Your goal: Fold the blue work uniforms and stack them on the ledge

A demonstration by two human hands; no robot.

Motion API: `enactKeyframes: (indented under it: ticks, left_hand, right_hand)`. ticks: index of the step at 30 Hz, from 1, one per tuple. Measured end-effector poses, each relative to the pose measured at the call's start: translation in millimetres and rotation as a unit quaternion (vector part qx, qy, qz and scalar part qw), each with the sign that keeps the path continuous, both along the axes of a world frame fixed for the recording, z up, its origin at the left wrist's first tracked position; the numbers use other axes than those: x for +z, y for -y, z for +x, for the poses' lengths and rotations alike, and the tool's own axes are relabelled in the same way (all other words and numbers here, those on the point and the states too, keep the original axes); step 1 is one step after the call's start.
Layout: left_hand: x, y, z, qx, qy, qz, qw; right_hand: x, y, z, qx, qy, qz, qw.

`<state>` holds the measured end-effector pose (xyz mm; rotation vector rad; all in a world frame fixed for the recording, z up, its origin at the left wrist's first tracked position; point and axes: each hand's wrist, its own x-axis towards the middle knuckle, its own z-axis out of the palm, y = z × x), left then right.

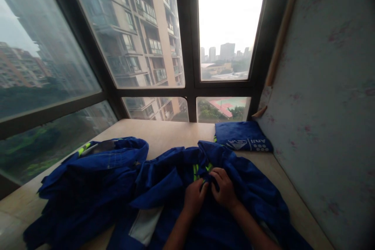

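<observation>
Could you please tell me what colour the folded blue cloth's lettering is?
The lettering is white, shown in the head view.

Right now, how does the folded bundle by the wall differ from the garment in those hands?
The folded bundle is flat and compact; the held garment lies loose and rumpled, spreading much wider. The bundle shows white lettering and dots, while the garment shows bright yellow-green strips near the fingers and no lettering in view. Both are blue and rest on the ledge.

The held garment and both forearms are cropped below.
</observation>
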<state>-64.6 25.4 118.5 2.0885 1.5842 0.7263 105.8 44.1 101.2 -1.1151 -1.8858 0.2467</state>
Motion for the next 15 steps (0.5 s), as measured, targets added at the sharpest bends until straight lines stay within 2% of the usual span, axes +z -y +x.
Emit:
enactKeyframes:
  ticks: [4,11,15]
  left_hand:
    - [-6.1,-5,-1,0.005,0.059,0.004,0.998]
    - [-13.2,-8,-4,-0.001,0.101,0.009,0.995]
    - [-15.0,-9,-2,0.01,0.1,0.014,0.995]
  right_hand:
    - [-3.0,4,-2,0.004,0.075,0.042,0.996]
    - [-13.8,-3,-6,-0.015,0.098,0.07,0.993]
    - [-15.4,-2,-9,-0.009,0.092,0.037,0.995]
